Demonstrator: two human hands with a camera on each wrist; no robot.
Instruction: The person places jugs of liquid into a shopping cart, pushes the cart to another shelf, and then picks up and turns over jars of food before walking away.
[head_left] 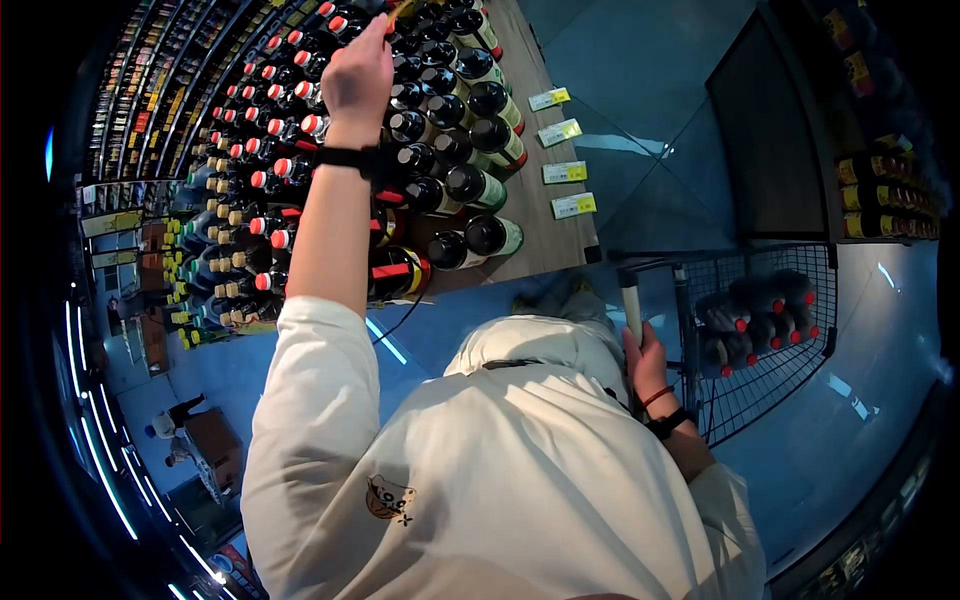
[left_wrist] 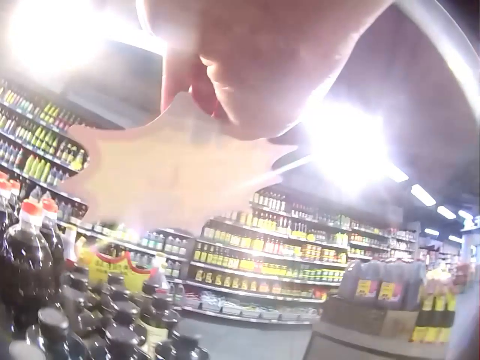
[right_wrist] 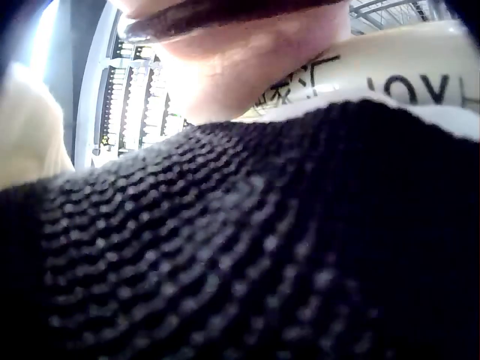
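My left hand (head_left: 360,78) reaches out over the rows of dark bottles on the display. It pinches a starburst-shaped card (left_wrist: 176,169), whose pale back fills much of the left wrist view; only an orange-yellow sliver of the card (head_left: 400,13) shows in the head view. Below the arm stand dark bottles with red caps (head_left: 282,168) and black-capped bottles (head_left: 488,137). Down by the hip, my right hand (head_left: 648,365) grips the pale handle (head_left: 632,305) of a shopping cart. Dark knitted fabric (right_wrist: 225,240) hides most of the right wrist view, with the lettered handle (right_wrist: 420,71) behind it.
The wire cart (head_left: 780,385) carries several red-capped dark bottles (head_left: 760,335). Price tags (head_left: 565,173) line the edge of the wooden display (head_left: 548,225). Stocked shelves (head_left: 145,100) stand beyond the bottles. Another person (head_left: 168,428) is at the far lower left.
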